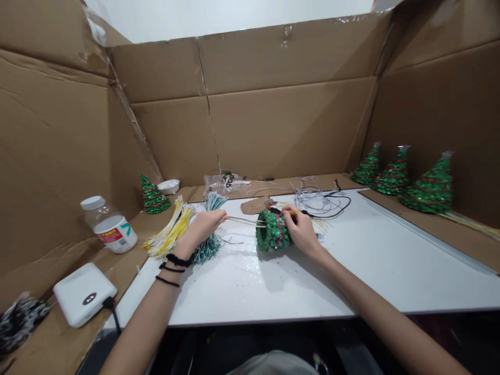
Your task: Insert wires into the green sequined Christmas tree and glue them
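A small green tinsel Christmas tree (276,232) lies on its side, its hollow round base facing left. My right hand (299,226) is closed around its upper part, at the right. Thin pale wires (244,220) run from the hollow base across to my left hand (211,223), whose fingers are pinched shut on their ends. Just behind my left wrist lie a bundle of yellow-and-white wires (172,229) and a bundle of green-and-white wires (209,247). The tip of the tree is hidden by my right hand.
Three finished-looking green trees (427,185) stand at the right, another (153,195) at the left near a white bowl (169,186). A white-capped bottle (109,224) and a white box with a cable (85,294) sit left. Tangled wires (320,200) lie behind. Cardboard walls (289,125) enclose the white board (242,297).
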`<state>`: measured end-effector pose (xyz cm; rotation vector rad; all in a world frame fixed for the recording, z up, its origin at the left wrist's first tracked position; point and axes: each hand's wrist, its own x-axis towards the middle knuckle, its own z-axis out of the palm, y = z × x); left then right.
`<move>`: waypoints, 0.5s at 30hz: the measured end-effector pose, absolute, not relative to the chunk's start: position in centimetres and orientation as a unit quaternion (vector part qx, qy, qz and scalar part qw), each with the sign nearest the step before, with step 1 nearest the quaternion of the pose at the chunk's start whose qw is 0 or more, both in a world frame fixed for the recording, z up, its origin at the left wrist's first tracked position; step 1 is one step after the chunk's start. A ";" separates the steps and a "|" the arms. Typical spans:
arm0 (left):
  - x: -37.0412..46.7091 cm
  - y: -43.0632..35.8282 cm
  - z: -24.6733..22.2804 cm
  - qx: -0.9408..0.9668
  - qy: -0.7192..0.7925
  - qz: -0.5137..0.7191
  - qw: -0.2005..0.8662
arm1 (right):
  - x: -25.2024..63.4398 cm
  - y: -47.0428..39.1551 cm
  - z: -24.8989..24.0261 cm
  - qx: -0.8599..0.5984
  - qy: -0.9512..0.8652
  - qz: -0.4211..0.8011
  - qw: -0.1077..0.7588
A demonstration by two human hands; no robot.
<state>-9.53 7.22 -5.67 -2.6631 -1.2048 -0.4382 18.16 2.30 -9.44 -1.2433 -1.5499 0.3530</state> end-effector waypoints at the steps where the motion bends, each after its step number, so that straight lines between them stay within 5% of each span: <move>1: -9.7 7.4 -5.8 -0.898 -0.405 -0.150 0.087 | 17.9 2.2 -9.6 -0.529 -0.653 0.147 0.521; 15: -11.2 9.2 -6.6 -0.907 -0.384 -0.127 0.114 | 16.1 1.7 -10.5 -0.567 -0.642 0.177 0.485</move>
